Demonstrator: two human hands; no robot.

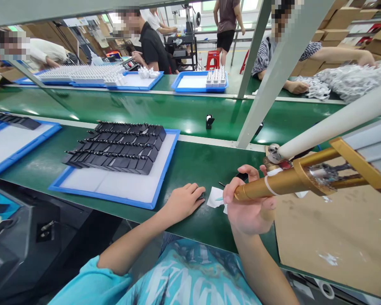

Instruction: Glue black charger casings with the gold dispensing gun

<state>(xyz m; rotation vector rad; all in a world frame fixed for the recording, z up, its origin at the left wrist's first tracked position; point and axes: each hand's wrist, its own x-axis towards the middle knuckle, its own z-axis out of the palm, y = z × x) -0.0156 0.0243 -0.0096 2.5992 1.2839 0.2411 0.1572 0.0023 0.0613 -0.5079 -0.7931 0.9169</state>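
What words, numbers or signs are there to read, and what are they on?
Turquoise shirt: big white letters, but too folded and cut off to read for sure.
Gold tool, black pieces, blue tray: no writing I can make out.

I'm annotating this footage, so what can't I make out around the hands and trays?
Dark piece at the left hand: head view, mostly covered by that hand.
Black object behind the right hand: head view, partly hidden by that hand.
Leftmost blue tray: head view, cut off by the left edge.
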